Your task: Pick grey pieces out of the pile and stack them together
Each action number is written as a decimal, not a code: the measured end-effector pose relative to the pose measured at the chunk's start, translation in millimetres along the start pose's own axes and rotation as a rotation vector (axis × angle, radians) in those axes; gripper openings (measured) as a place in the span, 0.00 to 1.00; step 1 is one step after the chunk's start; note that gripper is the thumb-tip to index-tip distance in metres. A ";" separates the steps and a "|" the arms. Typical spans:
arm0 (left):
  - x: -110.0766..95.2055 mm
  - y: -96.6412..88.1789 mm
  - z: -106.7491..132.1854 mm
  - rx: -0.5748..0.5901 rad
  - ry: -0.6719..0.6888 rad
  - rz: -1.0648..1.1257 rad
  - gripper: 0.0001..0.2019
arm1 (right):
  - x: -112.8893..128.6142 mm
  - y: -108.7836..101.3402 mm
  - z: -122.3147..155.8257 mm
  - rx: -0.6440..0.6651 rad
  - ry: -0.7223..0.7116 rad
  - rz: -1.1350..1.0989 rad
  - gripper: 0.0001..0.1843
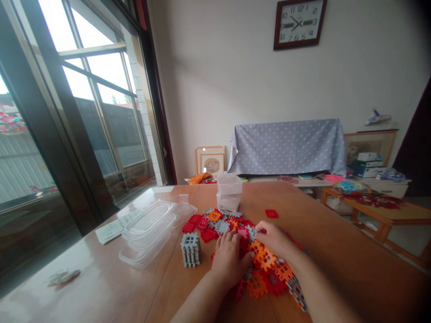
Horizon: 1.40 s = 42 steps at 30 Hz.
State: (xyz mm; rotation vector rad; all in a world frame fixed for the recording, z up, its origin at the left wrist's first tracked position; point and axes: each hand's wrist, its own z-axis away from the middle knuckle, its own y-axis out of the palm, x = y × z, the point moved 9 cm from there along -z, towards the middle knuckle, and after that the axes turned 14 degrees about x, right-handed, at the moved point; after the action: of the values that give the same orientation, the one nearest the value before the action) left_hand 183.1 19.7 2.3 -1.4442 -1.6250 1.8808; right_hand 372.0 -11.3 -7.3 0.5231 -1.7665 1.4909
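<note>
**Me:** I am far away, looking through the head camera. What is biggest?

**Pal:** A big window [97, 89] fills the left side. A long wood bench [336, 255] lies under the hands, and a square clock [299, 23] hangs high on the wall.

**Me:** What is on the bench?

**Pal:** A big messy pile of plastic pieces [266, 276] in red, orange and gray sits in the middle. Clear plastic boxes [146, 235] lie to the left of it, and two clear tubs [229, 193] stand stacked behind it.

**Me:** What are the hands doing?

**Pal:** The left hand [230, 260] lies flat on the pile. The right hand [272, 237] touches pieces at the far side with its fingers bent. I can't tell if either hand is holding a piece.

**Me:** How will the pieces feel?

**Pal:** I think they are light and stiff. Their holes and bumpy edges look easy to pinch.

**Me:** Is there room to move?

**Pal:** Yes, there is open bench to the right. A small gray tower [191, 249] stands close to the left hand, and one red piece [271, 213] lies apart, behind the pile.
</note>
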 end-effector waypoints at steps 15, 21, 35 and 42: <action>4.1 -36.9 6.3 -0.253 0.042 0.427 0.20 | 49.9 -17.8 24.4 -0.024 -0.260 -0.551 0.17; 6.9 -23.3 -3.9 -0.181 0.091 1.033 0.24 | 74.3 -9.6 33.1 -0.083 -0.397 -0.328 0.09; 8.2 -28.4 1.6 -0.265 0.138 0.770 0.14 | 57.5 20.4 27.3 0.039 -0.194 -0.639 0.18; -13.7 -43.2 15.0 -0.209 0.218 0.414 0.27 | 44.1 18.4 23.0 -0.057 -0.159 -0.745 0.18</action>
State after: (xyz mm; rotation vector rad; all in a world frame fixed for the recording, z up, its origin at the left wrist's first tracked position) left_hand 161.0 15.4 44.4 -2.1295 -1.5435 1.7005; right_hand 324.3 -22.1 13.3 1.1439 -1.4710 0.8871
